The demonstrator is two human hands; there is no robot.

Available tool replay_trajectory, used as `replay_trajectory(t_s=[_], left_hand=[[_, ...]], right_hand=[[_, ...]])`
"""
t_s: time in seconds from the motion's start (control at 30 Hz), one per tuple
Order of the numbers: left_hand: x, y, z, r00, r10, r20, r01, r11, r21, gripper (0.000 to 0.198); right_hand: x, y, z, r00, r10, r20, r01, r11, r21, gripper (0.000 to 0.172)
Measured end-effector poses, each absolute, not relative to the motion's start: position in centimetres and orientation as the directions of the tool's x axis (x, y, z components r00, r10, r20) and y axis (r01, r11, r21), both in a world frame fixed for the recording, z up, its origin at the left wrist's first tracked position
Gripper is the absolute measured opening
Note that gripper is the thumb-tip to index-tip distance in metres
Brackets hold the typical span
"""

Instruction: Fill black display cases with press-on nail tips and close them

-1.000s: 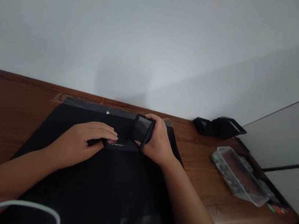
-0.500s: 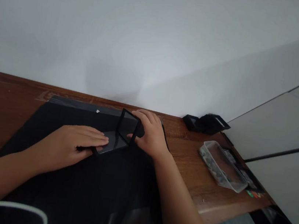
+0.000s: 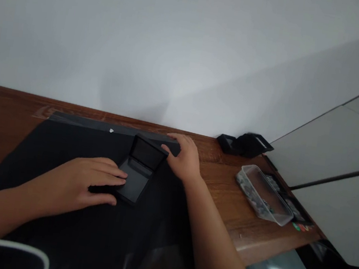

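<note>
A small black hinged case lies open on a black mat (image 3: 64, 145). Its base (image 3: 134, 184) rests flat and its lid (image 3: 146, 153) stands tilted back with a glossy window. My left hand (image 3: 88, 184) grips the base's left end, fingers on top and thumb at the near side. My right hand (image 3: 182, 159) is behind the lid's right edge, with curled fingers holding it.
The mat covers a brown wooden table (image 3: 2, 114) set against a white wall. A clear plastic tray (image 3: 263, 193) with small dark parts sits to the right. More black cases (image 3: 245, 144) lie at the back right. A white cable (image 3: 0, 246) curves at the bottom left.
The case has turned on the mat, its base now pointing toward me. The lid has swung further back and my right hand has moved behind it. The view has shifted left.
</note>
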State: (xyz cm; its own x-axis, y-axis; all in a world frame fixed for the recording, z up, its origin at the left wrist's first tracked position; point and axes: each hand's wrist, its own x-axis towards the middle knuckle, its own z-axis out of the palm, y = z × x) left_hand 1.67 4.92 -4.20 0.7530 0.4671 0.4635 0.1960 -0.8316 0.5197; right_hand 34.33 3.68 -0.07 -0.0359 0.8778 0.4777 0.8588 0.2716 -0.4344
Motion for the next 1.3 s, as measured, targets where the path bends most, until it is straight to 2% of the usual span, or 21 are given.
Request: replay_trajectory(t_s=[0.13, 0.23, 0.4, 0.53, 0.63, 0.93, 1.03, 1.17, 1.23, 1.27, 1.3], left_hand=[[2.3, 4.2, -2.9, 0.696, 0.487, 0.528, 0.169, -0.826, 0.538, 0.024], [2.4, 4.1, -1.9, 0.615, 0.566, 0.549, 0.237, -0.797, 0.556, 0.014], [2.0, 4.9, -1.3, 0.377, 0.806, 0.456, 0.503, -0.592, 0.629, 0.051], [1.6, 5.7, -0.9, 0.242, 0.891, 0.383, 0.579, -0.449, 0.680, 0.057], [1.4, 6.2, -0.7, 0.185, 0.911, 0.369, 0.610, -0.401, 0.684, 0.057], [0.6, 7.5, -0.3, 0.159, 0.912, 0.378, 0.632, -0.388, 0.671, 0.054], [0.6, 7.5, -0.3, 0.185, 0.909, 0.375, 0.641, -0.401, 0.655, 0.053], [0.9, 7.2, -0.2, 0.253, 0.894, 0.371, 0.660, -0.439, 0.609, 0.050], [1.1, 7.1, -0.2, 0.280, 0.891, 0.357, 0.663, -0.449, 0.599, 0.051], [1.2, 7.0, -0.2, 0.288, 0.890, 0.353, 0.664, -0.451, 0.596, 0.051], [1.3, 7.0, -0.2, 0.294, 0.890, 0.349, 0.663, -0.453, 0.596, 0.051]], right_hand=[[34.4, 3.9, -0.5, 0.079, 0.851, 0.519, 0.838, 0.225, -0.497, 0.023], [34.5, 3.9, -0.6, 0.138, 0.808, 0.572, 0.822, 0.229, -0.522, 0.020], [34.6, 3.9, -0.8, 0.256, 0.678, 0.689, 0.805, 0.246, -0.540, 0.018], [34.7, 3.8, -0.8, 0.288, 0.561, 0.776, 0.819, 0.275, -0.503, 0.017], [34.9, 3.9, -0.6, 0.351, 0.496, 0.794, 0.800, 0.282, -0.529, 0.018], [35.4, 4.2, -1.2, 0.514, 0.413, 0.752, 0.708, 0.291, -0.644, 0.045], [35.6, 4.2, -0.6, 0.546, 0.376, 0.749, 0.700, 0.287, -0.654, 0.049], [37.5, 3.2, 2.7, 0.578, 0.296, 0.760, 0.715, 0.265, -0.647, 0.049], [40.5, 1.8, 5.1, 0.593, 0.248, 0.766, 0.727, 0.242, -0.642, 0.041], [42.7, 0.9, 6.4, 0.609, 0.239, 0.756, 0.730, 0.205, -0.652, 0.034], [45.2, -0.1, 7.6, 0.638, 0.258, 0.726, 0.736, 0.075, -0.673, 0.029]])
